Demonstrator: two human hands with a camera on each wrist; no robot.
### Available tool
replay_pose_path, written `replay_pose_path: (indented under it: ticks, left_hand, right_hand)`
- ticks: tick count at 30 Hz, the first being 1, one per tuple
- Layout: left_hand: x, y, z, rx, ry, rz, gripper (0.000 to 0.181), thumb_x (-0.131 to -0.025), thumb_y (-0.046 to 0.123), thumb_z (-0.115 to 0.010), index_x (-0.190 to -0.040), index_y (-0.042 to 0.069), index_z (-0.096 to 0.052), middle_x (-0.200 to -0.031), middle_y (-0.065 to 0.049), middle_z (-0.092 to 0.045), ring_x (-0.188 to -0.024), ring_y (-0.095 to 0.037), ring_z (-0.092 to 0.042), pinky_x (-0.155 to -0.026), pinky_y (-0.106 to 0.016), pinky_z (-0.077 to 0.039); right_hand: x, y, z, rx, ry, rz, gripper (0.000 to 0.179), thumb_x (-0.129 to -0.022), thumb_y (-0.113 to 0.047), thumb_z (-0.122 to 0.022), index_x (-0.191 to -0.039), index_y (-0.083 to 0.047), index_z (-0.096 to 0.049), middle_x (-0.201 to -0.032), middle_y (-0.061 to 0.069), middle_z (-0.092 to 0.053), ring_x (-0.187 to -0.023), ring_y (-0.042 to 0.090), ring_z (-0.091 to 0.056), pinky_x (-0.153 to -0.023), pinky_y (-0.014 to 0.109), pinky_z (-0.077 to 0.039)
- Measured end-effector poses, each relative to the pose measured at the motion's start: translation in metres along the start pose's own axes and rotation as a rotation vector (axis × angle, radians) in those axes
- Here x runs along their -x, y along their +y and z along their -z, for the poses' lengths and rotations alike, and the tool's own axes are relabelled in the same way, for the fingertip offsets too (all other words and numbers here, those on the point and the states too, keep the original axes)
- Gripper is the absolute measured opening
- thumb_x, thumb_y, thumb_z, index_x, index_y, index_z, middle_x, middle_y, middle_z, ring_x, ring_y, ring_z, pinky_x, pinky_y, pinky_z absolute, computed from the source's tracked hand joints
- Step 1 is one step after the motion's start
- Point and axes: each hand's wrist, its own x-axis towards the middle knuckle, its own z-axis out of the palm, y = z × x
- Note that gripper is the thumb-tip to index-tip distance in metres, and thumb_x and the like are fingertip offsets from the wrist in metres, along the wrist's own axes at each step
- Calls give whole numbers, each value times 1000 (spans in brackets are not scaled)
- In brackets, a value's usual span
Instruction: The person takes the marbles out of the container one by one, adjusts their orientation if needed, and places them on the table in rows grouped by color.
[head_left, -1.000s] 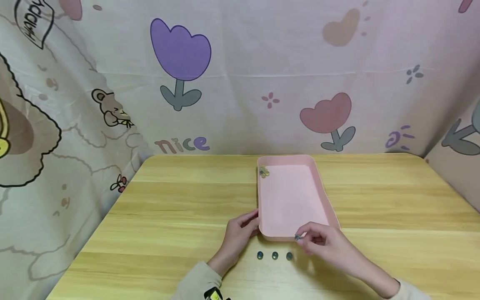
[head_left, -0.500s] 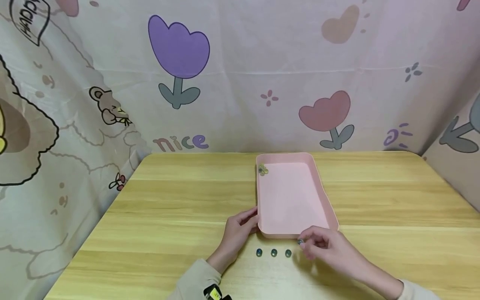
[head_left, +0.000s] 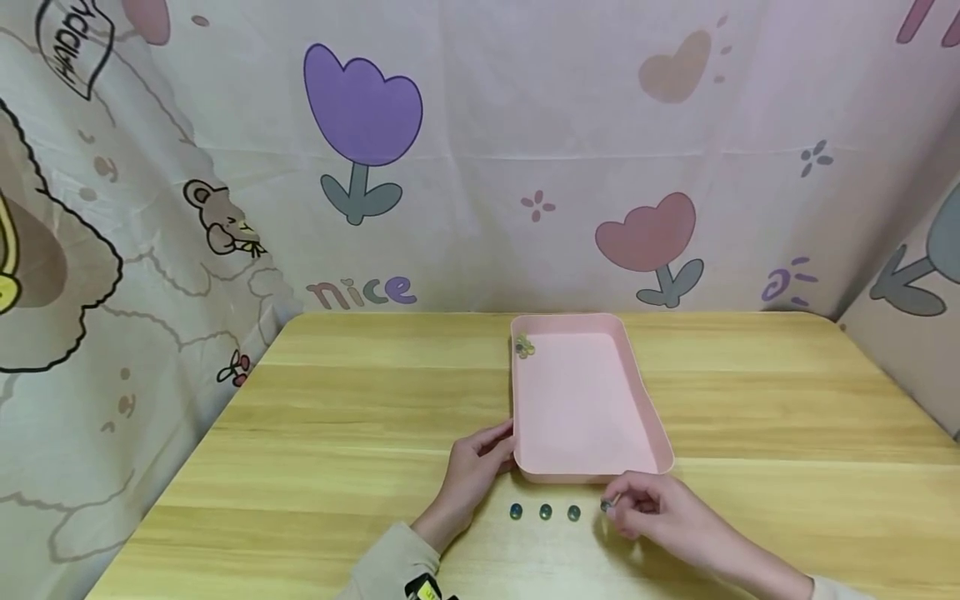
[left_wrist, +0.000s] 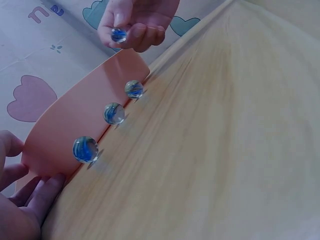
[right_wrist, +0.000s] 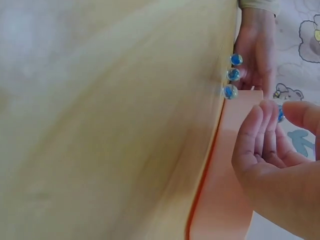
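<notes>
My right hand (head_left: 660,510) pinches a clear glass marble (left_wrist: 118,35) with blue swirls between thumb and fingertips, above the table by the tray's near right corner. Left of it, three similar marbles stand in a row on the table: a left one (head_left: 516,512), a middle one (head_left: 545,512) and a right one (head_left: 573,513). Behind them lies a shallow pink tray (head_left: 585,408). My left hand (head_left: 472,475) rests against the tray's near left corner, its fingers extended along the wall.
A small yellowish-green, flower-like cluster (head_left: 524,346) sits in the tray's far left corner, its parts too small to tell. The wooden table (head_left: 360,417) reaches back to a printed cloth (head_left: 480,167), which also hangs at both sides.
My right hand has brought the marble slightly toward me and right, from the tray's near rim to the end of the row. The left hand stays at the tray; the view shifts slightly.
</notes>
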Motion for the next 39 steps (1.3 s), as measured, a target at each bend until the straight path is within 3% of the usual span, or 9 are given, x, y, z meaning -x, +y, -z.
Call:
replay_pose_path:
  ticks: [5,12,19,26,39]
  left_hand:
    - [1,-2,-1,2,1,10,38,-95,12,-62,-129,-4,-58,-128,-22,-58,-100,-25,-65,-83,-29,-57]
    - [2,-5,0,-5,2,12,37,-95,12,-62,-129,-4,-58,-128,-22,-57,-99,-24,-65,-83,-28,-57]
    - [3,-6,-2,5,1,11,37,-95,11,-62,-128,-5,-58,-127,-23,-58,-100,-25,-64,-83,-29,-57]
    - [-1,-4,-2,-2,3,7,37,-95,10,-61,-128,-5,-58,-127,-22,-58,-100,-25,-64,-84,-29,-57]
    - [-5,0,1,-9,-7,2,37,-95,11,-61,-129,-4,-58,-129,-22,-57,-101,-23,-64,-84,-29,-56]
  right_hand:
    - [1,5,-1,33,-5,-10,17,-86,6,-58,-102,4,-63,-81,3,-64,-70,10,-61,-58,26,-56]
    - [3,17,-9,173,32,79,7,-90,-2,-65,-93,-8,-67,-88,-6,-65,-77,5,-58,-63,23,-55]
    - [5,19,-12,199,74,21,6,-91,-9,-67,-96,-7,-68,-87,-7,-65,-79,5,-59,-67,23,-56]
    - [4,22,-9,301,134,84,8,-88,-6,-69,-94,-10,-69,-84,-11,-63,-74,2,-56,-60,21,-54]
    - [-2,21,-13,315,170,97,7,-86,-9,-72,-93,-10,-70,-82,-12,-62,-72,2,-56,-58,22,-53]
